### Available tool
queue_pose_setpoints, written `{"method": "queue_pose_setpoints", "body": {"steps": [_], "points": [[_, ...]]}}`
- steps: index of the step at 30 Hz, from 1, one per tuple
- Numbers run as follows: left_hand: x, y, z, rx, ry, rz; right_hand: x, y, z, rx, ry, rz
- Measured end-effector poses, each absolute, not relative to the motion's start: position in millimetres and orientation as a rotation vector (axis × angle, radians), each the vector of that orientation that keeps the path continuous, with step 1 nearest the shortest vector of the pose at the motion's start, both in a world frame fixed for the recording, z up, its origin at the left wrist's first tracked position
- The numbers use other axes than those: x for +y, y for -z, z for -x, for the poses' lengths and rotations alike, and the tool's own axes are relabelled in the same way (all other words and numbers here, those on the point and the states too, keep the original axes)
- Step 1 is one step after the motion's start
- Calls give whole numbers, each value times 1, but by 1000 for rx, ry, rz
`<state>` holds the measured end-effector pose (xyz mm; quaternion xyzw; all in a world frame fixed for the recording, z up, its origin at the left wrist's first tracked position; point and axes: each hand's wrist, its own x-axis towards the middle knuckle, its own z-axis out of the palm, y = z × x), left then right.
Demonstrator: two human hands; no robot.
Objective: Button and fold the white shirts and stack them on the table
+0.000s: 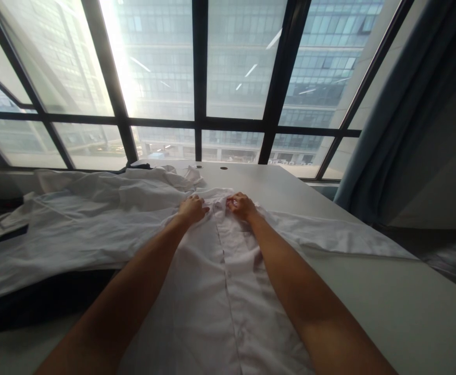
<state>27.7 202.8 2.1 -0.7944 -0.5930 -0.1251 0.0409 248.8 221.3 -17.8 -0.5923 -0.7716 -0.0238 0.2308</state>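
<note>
A white button-up shirt (204,291) lies front side up, its collar end away from me and its button placket running down the middle. One sleeve stretches out to the right across the table. Both of my hands are at the collar. My left hand (194,208) has its fingers curled onto the cloth left of the placket's top. On the other side, my right hand (242,205) pinches the collar fabric. A small gap with the collar's front showing lies between the two hands. The fingertips are partly sunk in the folds.
To the left, more white shirts (95,208) lie in a loose pile, with dark cloth (48,297) under them. The white table (368,291) reaches toward large windows (236,62). A blue-grey curtain (392,114) hangs at the right, beyond the table's edge.
</note>
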Motion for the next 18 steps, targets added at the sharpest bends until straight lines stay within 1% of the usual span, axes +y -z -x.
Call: {"method": "queue_pose_setpoints", "body": {"steps": [4, 7, 10, 14, 16, 18], "points": [[206, 14, -21, -1893, 155, 2526, 223, 24, -248, -2272, -36, 1733], [207, 21, -18, -1950, 80, 2571, 222, 27, -246, -2307, -83, 1803], [209, 22, -17, -1959, 74, 2591, 215, 23, -241, -2305, -25, 1850], [206, 21, -20, -1869, 171, 2527, 205, 11, -228, -2313, 246, 1900], [200, 24, -25, -1854, 255, 2493, 200, 8, -221, -2393, 228, 1847], [195, 28, -31, -1883, 248, 2517, 196, 12, -216, -2460, 76, 1813]]}}
